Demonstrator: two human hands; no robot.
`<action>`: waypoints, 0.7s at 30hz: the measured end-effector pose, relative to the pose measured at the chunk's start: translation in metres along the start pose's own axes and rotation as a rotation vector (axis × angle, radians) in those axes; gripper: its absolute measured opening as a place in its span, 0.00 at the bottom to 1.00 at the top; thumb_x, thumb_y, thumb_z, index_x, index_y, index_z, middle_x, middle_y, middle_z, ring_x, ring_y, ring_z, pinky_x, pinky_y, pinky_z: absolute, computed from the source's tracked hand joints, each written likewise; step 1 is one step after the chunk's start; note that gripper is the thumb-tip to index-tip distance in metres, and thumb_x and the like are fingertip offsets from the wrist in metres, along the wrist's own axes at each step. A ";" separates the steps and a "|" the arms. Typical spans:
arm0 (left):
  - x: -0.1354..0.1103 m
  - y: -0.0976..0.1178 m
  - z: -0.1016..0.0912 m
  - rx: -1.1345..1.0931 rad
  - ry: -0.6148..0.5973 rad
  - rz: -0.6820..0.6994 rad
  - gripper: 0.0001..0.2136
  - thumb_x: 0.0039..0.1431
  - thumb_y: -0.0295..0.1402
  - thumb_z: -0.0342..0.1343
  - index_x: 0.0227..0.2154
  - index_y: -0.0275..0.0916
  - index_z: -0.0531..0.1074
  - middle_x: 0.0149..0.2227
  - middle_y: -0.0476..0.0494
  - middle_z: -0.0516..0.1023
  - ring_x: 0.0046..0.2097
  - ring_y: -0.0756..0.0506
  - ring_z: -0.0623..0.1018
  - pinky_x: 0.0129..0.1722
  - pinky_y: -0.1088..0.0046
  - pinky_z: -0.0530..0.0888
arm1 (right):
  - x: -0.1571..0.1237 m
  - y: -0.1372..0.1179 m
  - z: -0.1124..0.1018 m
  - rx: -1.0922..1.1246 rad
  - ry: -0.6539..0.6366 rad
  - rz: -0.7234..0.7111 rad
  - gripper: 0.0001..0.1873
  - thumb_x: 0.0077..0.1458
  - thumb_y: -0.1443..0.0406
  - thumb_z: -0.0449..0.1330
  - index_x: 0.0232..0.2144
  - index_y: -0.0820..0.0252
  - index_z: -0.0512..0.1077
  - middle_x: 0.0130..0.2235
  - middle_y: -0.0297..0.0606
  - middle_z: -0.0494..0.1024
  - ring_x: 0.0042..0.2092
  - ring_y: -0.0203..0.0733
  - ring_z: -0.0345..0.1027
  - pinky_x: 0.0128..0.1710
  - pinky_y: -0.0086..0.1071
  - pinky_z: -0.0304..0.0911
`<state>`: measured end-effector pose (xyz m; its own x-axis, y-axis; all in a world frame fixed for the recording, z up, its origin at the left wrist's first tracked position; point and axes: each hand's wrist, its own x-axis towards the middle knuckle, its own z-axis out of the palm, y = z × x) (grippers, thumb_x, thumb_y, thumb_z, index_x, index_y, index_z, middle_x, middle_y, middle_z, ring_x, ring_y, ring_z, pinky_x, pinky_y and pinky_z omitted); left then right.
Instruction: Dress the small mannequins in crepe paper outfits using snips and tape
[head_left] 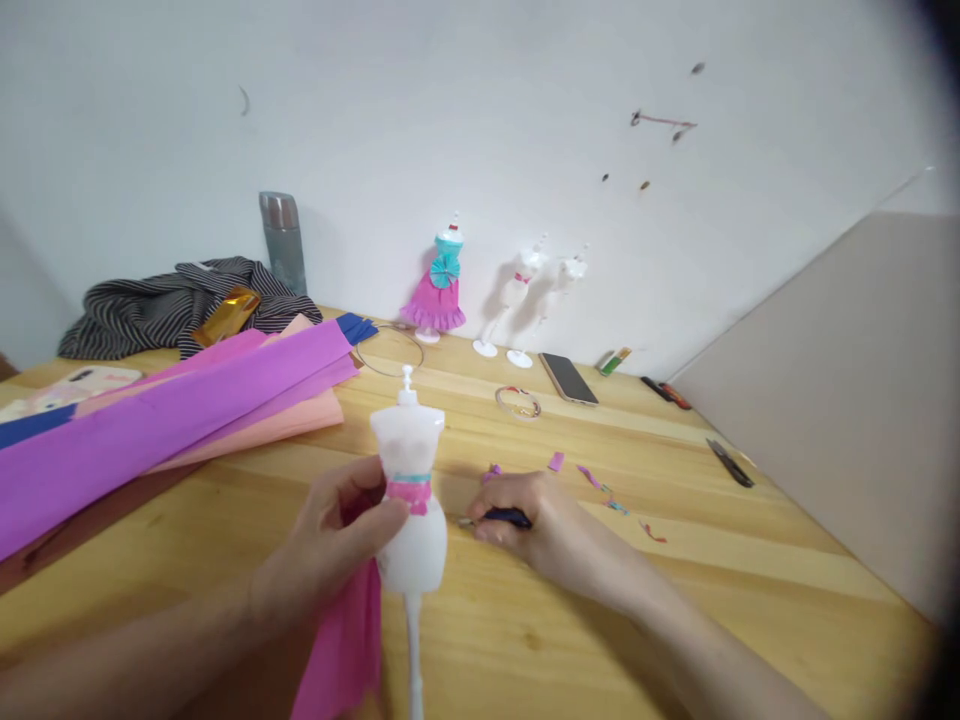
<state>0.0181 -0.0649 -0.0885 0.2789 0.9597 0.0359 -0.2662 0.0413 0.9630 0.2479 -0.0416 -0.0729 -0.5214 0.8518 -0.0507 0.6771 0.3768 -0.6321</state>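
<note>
Holding one mannequin (413, 560), three mannequins (516, 292) behind

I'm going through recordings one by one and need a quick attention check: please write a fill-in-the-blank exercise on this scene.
The left hand holds a white dress form with a wide ____ band across its waist.
The pale tip of the tool in the right hand points to the picture's ____ side.
Near the wall stand ____ other dress forms.
The one with the ruffled skirt wears a ____ bow.

Missing words: pink; left; three; turquoise.
</note>
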 end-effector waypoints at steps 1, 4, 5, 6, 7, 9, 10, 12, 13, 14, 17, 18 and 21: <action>0.000 0.002 -0.001 -0.001 0.033 0.028 0.13 0.50 0.42 0.61 0.29 0.35 0.77 0.26 0.47 0.73 0.27 0.50 0.69 0.25 0.78 0.67 | -0.002 -0.001 -0.002 -0.002 -0.019 0.012 0.07 0.52 0.71 0.59 0.28 0.61 0.77 0.28 0.36 0.78 0.28 0.35 0.67 0.29 0.28 0.59; -0.003 0.003 -0.002 0.046 0.052 0.109 0.13 0.52 0.43 0.60 0.31 0.36 0.76 0.26 0.48 0.72 0.27 0.50 0.69 0.25 0.78 0.67 | -0.005 -0.003 -0.008 0.064 -0.025 0.063 0.06 0.52 0.67 0.60 0.28 0.62 0.78 0.27 0.37 0.77 0.27 0.35 0.67 0.28 0.28 0.59; -0.005 0.003 -0.003 0.072 0.039 0.137 0.13 0.53 0.43 0.60 0.31 0.37 0.76 0.26 0.48 0.71 0.27 0.51 0.68 0.25 0.79 0.67 | -0.005 -0.003 -0.009 0.111 -0.016 0.073 0.06 0.52 0.67 0.60 0.28 0.62 0.78 0.27 0.37 0.77 0.27 0.36 0.67 0.28 0.28 0.59; -0.006 0.002 -0.003 0.097 0.022 0.162 0.13 0.54 0.43 0.59 0.32 0.37 0.76 0.25 0.49 0.70 0.26 0.51 0.67 0.25 0.79 0.66 | -0.005 -0.003 -0.010 0.166 -0.005 0.078 0.07 0.52 0.66 0.60 0.30 0.62 0.77 0.28 0.37 0.77 0.28 0.36 0.67 0.28 0.28 0.60; -0.006 0.001 -0.003 0.119 0.004 0.185 0.13 0.55 0.42 0.58 0.31 0.36 0.75 0.25 0.49 0.69 0.26 0.51 0.66 0.24 0.79 0.65 | -0.005 -0.003 -0.011 0.219 0.001 0.079 0.07 0.52 0.65 0.60 0.31 0.63 0.77 0.28 0.38 0.77 0.28 0.37 0.68 0.28 0.28 0.61; -0.007 -0.002 -0.002 0.156 -0.019 0.202 0.12 0.56 0.41 0.57 0.30 0.35 0.74 0.25 0.49 0.68 0.26 0.52 0.65 0.24 0.79 0.63 | -0.004 -0.003 -0.011 0.284 -0.007 0.077 0.07 0.51 0.66 0.61 0.32 0.63 0.77 0.30 0.38 0.78 0.30 0.38 0.70 0.30 0.29 0.63; -0.006 -0.004 -0.001 0.169 -0.022 0.193 0.11 0.56 0.39 0.57 0.30 0.35 0.73 0.24 0.49 0.67 0.26 0.52 0.65 0.24 0.79 0.63 | -0.004 -0.003 -0.010 0.288 -0.010 0.079 0.07 0.51 0.66 0.60 0.32 0.63 0.77 0.30 0.38 0.78 0.31 0.38 0.70 0.31 0.29 0.63; -0.005 -0.008 0.001 0.195 -0.016 0.153 0.10 0.55 0.37 0.56 0.29 0.34 0.72 0.24 0.49 0.67 0.26 0.51 0.66 0.24 0.78 0.63 | -0.002 -0.003 -0.008 0.285 0.000 0.097 0.06 0.50 0.68 0.59 0.30 0.62 0.76 0.29 0.38 0.78 0.30 0.37 0.70 0.31 0.29 0.63; -0.005 -0.011 0.002 0.213 -0.018 0.132 0.09 0.54 0.37 0.56 0.29 0.34 0.72 0.24 0.49 0.67 0.26 0.51 0.66 0.24 0.77 0.64 | -0.001 -0.002 -0.007 0.301 0.021 0.112 0.06 0.50 0.69 0.59 0.31 0.62 0.75 0.29 0.37 0.78 0.30 0.37 0.70 0.31 0.29 0.63; -0.005 -0.013 0.003 0.231 -0.028 0.114 0.09 0.53 0.36 0.56 0.29 0.34 0.72 0.24 0.49 0.67 0.26 0.50 0.66 0.25 0.76 0.64 | 0.001 -0.001 -0.006 0.336 0.052 0.128 0.07 0.50 0.69 0.58 0.33 0.62 0.75 0.28 0.37 0.78 0.30 0.37 0.70 0.31 0.29 0.64; -0.006 -0.019 0.007 0.296 -0.073 0.068 0.09 0.51 0.36 0.56 0.29 0.33 0.72 0.24 0.49 0.67 0.26 0.49 0.67 0.26 0.75 0.64 | 0.005 0.005 -0.003 0.465 0.126 0.152 0.14 0.50 0.68 0.58 0.41 0.63 0.72 0.31 0.38 0.79 0.30 0.37 0.71 0.33 0.31 0.67; -0.007 -0.021 0.008 0.318 -0.081 0.047 0.09 0.51 0.36 0.56 0.28 0.33 0.72 0.23 0.49 0.66 0.27 0.49 0.67 0.26 0.75 0.64 | 0.006 0.007 -0.002 0.477 0.125 0.151 0.16 0.50 0.68 0.59 0.43 0.63 0.72 0.32 0.38 0.80 0.31 0.38 0.72 0.35 0.32 0.67; -0.006 -0.024 0.010 0.377 -0.067 -0.019 0.09 0.52 0.35 0.56 0.27 0.34 0.72 0.23 0.50 0.66 0.27 0.50 0.66 0.27 0.75 0.63 | 0.009 0.010 0.008 0.429 0.086 0.120 0.14 0.50 0.68 0.60 0.42 0.63 0.74 0.37 0.42 0.80 0.36 0.42 0.73 0.39 0.36 0.68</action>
<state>0.0316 -0.0742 -0.1092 0.3439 0.9387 0.0225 0.0943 -0.0584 0.9938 0.2461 -0.0331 -0.0856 -0.3947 0.9143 -0.0904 0.4446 0.1040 -0.8896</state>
